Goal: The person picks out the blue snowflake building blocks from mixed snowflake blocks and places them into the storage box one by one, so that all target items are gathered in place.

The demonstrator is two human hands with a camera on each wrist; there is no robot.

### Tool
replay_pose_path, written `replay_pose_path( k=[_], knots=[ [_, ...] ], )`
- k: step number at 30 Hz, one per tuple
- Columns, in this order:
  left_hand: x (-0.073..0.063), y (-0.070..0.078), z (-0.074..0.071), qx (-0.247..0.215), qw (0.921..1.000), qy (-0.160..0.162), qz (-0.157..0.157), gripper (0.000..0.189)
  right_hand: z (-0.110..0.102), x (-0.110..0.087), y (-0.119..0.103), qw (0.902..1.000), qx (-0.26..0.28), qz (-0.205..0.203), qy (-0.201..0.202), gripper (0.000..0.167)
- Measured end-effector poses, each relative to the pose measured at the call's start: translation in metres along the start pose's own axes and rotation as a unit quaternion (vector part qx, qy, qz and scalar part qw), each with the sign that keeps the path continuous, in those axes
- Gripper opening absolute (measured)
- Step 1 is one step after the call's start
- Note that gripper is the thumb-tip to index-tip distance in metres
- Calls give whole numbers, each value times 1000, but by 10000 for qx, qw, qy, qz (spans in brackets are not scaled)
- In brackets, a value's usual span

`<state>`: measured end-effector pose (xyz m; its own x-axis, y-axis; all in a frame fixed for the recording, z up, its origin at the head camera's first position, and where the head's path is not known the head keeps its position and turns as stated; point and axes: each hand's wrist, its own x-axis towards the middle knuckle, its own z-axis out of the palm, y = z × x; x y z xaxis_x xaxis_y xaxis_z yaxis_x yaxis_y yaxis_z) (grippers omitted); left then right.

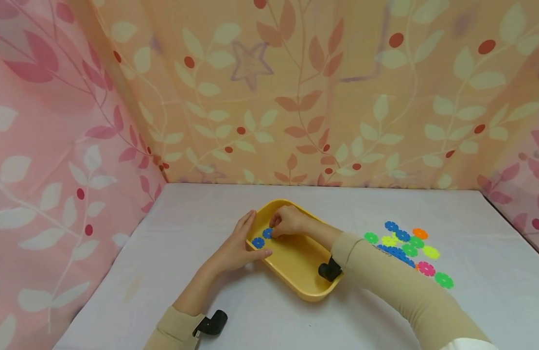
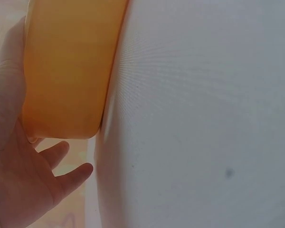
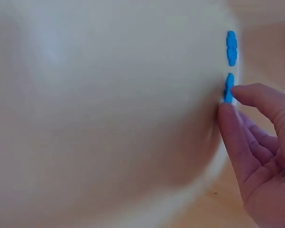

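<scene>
A yellow tray [image 1: 295, 257] lies at an angle on the table. My left hand [image 1: 234, 245] holds its left end, thumb over the near rim and fingers along the outer wall; the left wrist view shows the hand [image 2: 23, 175] spread round the tray's wall [image 2: 69, 71]. Inside the far left part of the tray, my right hand [image 1: 291, 221] pinches a blue notched disc [image 1: 268, 233] between thumb and index finger, close to the tray floor. A second blue notched disc [image 1: 258, 242] rests just beside it. The right wrist view has both in a row, the pinched disc [image 3: 229, 87] nearer the fingertips.
Right of the tray, partly behind the right sleeve [image 1: 383, 277], lies a loose pile of notched discs [image 1: 410, 250] in blue, green, yellow, orange and pink. Black wrist cameras [image 1: 212, 323] stick out from both sleeves. Patterned cloth [image 1: 295, 97] hangs behind the white table [image 1: 199, 209].
</scene>
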<state>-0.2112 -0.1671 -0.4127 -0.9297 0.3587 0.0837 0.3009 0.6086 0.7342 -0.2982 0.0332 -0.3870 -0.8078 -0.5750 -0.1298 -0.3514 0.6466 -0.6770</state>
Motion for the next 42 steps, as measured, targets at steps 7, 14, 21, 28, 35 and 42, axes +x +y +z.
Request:
replay_pose_path(
  k=[7, 14, 21, 28, 35, 42],
  knots=[
    [1, 1, 1, 10, 10000, 0, 45, 111, -38, -16, -15, 9987, 203, -411, 225, 32],
    [3, -1, 2, 44, 9999, 37, 161, 111, -71, -58, -1, 9797, 1906, -145, 609, 39],
    [4, -3, 4, 21, 9997, 34, 247, 110, -84, -123, 39, 9580, 2647, 417, 1025, 45],
    [3, -5, 3, -54, 9997, 84, 232, 112, -88, -184, 86, 9502, 2577, 1090, 1370, 53],
    [3, -5, 3, -77, 9997, 94, 222, 112, -80, -228, 128, 9567, 1785, 1589, 1664, 54],
    [3, -5, 4, -115, 9996, 112, 248, 111, -69, -244, 153, 9656, 509, 1651, 1945, 51]
  ],
)
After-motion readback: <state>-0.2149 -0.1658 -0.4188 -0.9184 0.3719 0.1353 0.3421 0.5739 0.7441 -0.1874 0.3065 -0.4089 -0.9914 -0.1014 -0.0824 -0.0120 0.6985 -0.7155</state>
